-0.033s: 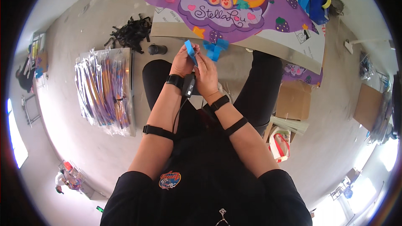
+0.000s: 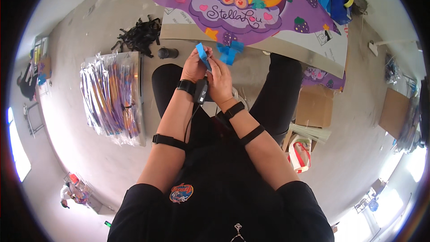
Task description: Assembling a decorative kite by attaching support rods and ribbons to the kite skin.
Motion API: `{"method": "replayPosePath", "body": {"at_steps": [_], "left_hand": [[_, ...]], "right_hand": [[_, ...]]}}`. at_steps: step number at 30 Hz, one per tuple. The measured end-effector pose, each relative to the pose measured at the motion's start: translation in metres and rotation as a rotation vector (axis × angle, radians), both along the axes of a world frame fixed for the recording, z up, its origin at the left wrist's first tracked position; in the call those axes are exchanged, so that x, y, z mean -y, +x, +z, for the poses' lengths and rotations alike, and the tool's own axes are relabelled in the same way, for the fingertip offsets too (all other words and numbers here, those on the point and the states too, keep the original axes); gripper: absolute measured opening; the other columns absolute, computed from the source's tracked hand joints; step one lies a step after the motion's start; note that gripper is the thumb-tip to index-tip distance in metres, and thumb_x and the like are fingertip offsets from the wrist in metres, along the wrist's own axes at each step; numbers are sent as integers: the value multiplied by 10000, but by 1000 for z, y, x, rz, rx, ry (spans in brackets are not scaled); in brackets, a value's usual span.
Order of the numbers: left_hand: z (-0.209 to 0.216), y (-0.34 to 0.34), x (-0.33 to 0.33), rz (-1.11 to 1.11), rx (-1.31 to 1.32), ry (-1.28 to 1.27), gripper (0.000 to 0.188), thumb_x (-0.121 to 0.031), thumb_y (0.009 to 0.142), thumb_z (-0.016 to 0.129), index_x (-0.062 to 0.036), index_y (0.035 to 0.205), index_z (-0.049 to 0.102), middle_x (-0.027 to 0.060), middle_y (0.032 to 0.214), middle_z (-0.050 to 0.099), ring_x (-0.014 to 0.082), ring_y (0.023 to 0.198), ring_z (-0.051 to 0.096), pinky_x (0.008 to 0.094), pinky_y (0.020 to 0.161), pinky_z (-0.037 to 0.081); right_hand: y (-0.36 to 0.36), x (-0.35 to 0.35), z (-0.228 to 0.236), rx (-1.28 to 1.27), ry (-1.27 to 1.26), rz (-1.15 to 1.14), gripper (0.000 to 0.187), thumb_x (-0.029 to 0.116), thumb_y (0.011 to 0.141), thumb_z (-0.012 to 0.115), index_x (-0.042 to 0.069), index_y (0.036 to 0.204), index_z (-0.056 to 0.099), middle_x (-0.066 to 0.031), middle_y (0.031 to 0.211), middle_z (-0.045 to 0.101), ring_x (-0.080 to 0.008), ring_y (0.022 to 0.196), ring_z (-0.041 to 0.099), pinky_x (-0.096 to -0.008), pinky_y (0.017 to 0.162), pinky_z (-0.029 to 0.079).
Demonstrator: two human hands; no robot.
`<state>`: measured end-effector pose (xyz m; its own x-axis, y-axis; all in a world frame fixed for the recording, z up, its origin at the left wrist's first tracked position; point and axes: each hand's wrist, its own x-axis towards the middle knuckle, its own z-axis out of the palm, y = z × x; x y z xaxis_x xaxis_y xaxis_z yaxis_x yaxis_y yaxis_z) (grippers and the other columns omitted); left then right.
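Observation:
Between my knees, just off the table's near edge, a narrow blue fabric strip (image 2: 201,51) is pinched in both hands. My left hand (image 2: 193,67) is closed round its lower part, and the strip's upper end sticks out past the fingertips. Pressed close beside it, my right hand (image 2: 220,82) has its fingers closed on the same strip; the exact finger contact is partly hidden. More blue strips (image 2: 230,54) hang at the table edge just beyond my right fingers. A purple printed sheet (image 2: 289,11) with a cartoon figure, moon, stars and berries lies over the table (image 2: 179,32).
Left of my legs lies a stack of plastic-wrapped colourful packs (image 2: 109,96). A heap of black straps (image 2: 139,36) and a dark cylinder (image 2: 168,53) are nearer the table. At right stand a cardboard box (image 2: 315,107) and a white bag with red handles (image 2: 299,154).

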<state>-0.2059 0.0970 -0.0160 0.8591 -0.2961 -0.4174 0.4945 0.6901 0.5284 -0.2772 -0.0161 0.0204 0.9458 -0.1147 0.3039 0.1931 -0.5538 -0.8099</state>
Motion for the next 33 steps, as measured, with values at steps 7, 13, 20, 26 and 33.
{"method": "replayPosePath", "body": {"at_steps": [7, 13, 20, 26, 33], "left_hand": [[9, 1, 10, -75, 17, 222, 125, -153, 945, 578, -40, 982, 618, 37, 906, 621, 141, 795, 568, 276, 781, 464], [16, 10, 31, -38, 81, 842, 175, -200, 937, 629, -28, 969, 644, -10, 867, 630, 82, 780, 554, 220, 714, 433], [23, 22, 32, -23, 476, 1552, 113, -67, 834, 646, -41, 944, 635, 105, 851, 642, 267, 802, 623, 345, 731, 493], [33, 15, 21, -108, 999, 1753, 422, 27, 735, 583, -145, 1113, 653, 87, 1149, 591, 301, 1089, 540, 427, 921, 423], [29, 12, 11, -270, 1092, 1823, 548, 19, 752, 552, -260, 1215, 639, 95, 1360, 494, 304, 1269, 439, 465, 1065, 329]], "right_hand": [[17, 2, -9, -137, 238, -132, 218, 118, 853, 629, 10, 1042, 604, -181, 999, 635, -377, 954, 580, -434, 827, 463], [45, 18, -25, -449, 523, -206, 242, 215, 883, 662, -12, 810, 616, -134, 705, 607, -224, 613, 539, -349, 601, 442], [46, 17, -44, -516, 645, -320, 270, 221, 899, 651, -26, 795, 623, -48, 632, 542, -106, 599, 445, -291, 558, 396], [44, 16, -45, -588, 804, -379, 294, 227, 923, 627, -26, 772, 625, 16, 637, 514, -68, 629, 420, -262, 565, 375], [44, 14, -39, -618, 919, -395, 278, 221, 933, 616, 0, 767, 639, 45, 647, 511, -53, 623, 401, -249, 544, 332]]}}
